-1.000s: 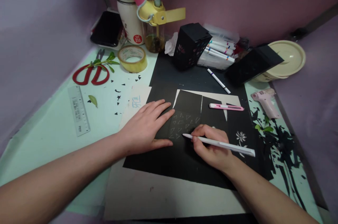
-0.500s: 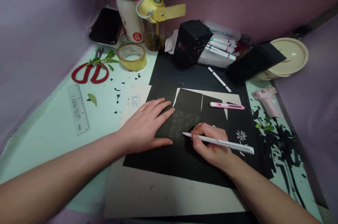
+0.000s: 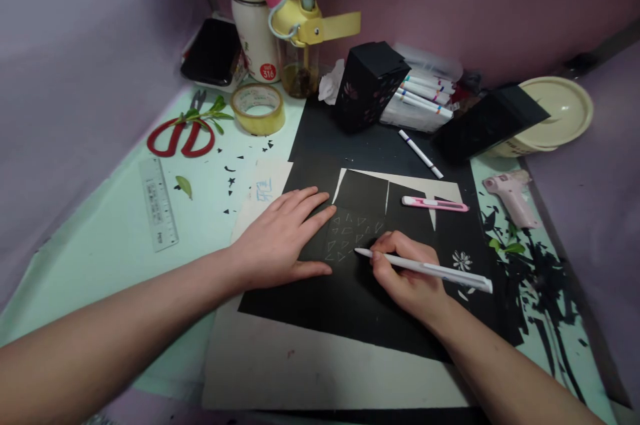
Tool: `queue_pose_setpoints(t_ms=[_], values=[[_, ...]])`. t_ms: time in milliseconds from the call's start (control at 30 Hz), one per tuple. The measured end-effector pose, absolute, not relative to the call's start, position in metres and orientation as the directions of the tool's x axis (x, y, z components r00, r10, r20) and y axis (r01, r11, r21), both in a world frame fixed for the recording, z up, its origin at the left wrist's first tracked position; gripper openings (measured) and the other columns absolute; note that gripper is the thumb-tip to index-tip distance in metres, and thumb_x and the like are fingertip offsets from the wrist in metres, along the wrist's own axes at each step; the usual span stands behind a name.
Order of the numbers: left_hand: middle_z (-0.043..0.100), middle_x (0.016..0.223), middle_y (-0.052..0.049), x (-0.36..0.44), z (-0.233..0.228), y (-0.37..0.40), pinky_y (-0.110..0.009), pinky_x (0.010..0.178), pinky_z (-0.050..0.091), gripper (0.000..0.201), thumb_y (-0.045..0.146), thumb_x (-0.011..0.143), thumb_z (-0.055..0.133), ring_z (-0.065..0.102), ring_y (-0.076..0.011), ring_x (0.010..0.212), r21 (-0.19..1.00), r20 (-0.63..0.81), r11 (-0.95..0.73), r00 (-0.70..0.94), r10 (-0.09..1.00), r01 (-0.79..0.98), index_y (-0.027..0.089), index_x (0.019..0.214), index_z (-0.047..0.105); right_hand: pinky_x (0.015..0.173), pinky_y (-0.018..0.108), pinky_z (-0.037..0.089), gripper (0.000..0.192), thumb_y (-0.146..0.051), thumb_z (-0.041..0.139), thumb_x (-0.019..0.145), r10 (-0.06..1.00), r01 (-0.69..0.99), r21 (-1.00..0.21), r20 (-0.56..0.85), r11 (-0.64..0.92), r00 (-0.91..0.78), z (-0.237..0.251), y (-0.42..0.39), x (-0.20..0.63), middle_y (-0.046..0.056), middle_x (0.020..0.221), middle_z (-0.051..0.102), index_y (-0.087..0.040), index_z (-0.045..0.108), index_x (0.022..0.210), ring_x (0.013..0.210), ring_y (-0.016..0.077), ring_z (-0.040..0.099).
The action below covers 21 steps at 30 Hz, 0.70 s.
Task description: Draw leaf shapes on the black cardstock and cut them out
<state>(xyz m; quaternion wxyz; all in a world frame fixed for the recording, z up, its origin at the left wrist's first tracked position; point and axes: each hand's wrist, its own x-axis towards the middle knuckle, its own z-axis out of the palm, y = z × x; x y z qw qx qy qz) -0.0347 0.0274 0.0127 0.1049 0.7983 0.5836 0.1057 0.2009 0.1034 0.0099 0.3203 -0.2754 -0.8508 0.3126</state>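
Note:
A black sheet of paper (image 3: 320,308) lies over a pale board (image 3: 280,371), and small pale triangles and other outlines are drawn on its middle. My left hand (image 3: 283,238) rests flat on the sheet's left part, fingers spread, beside the outlines. Between the fingers of my right hand (image 3: 410,271) is a white pen (image 3: 440,269); its tip touches the paper at the lower right of the drawn shapes. A cut-out flower (image 3: 462,261) shows in the black paper right of my right hand. Beyond that hand lies a pink craft knife (image 3: 435,203).
Red-handled scissors (image 3: 181,138), a clear ruler (image 3: 159,205) and a tape roll (image 3: 258,110) lie at left. Bottles (image 3: 257,38), black paper boxes (image 3: 367,88) and markers (image 3: 420,101) stand behind. At right are a glue gun (image 3: 513,197) and black paper scraps (image 3: 545,298).
The view has shifted slightly, so everything sits a little further right. The pen tip has moved slightly right over the paper, by a new short mark. My left hand stays in place.

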Motion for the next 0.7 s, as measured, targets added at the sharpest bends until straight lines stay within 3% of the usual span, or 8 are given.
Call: queue_pose_setpoints(t_ms=[367, 700], values=[[0.036, 0.155, -0.017, -0.0352, 0.0113, 0.0266, -0.053, 0.117, 0.027, 0.088, 0.069, 0.081, 0.062, 0.027, -0.0362, 0.145, 0.299, 0.055, -0.296, 0.294, 0.954, 0.907, 0.016, 0.147, 0.039, 0.047, 0.023, 0.042, 0.018, -0.013, 0.053, 0.082, 0.628, 0.224, -0.742, 0.320, 0.632, -0.710, 0.0114, 0.1053, 0.2041, -0.001, 0.059, 0.060, -0.021, 0.051, 0.066, 0.047, 0.0107, 0.054], [0.035, 0.156, -0.017, -0.0354, 0.0109, 0.0264, -0.052, 0.117, 0.026, 0.087, 0.070, 0.082, 0.059, 0.026, -0.0354, 0.146, 0.284, 0.052, -0.296, 0.294, 0.955, 0.912, 0.016, 0.148, 0.038, 0.048, 0.023, 0.046, 0.016, -0.012, 0.055, 0.081, 0.650, 0.206, -0.737, 0.383, 0.643, -0.657, 0.0113, 0.1026, 0.2045, -0.001, 0.060, 0.062, -0.021, 0.054, 0.068, 0.049, 0.0115, 0.058]])
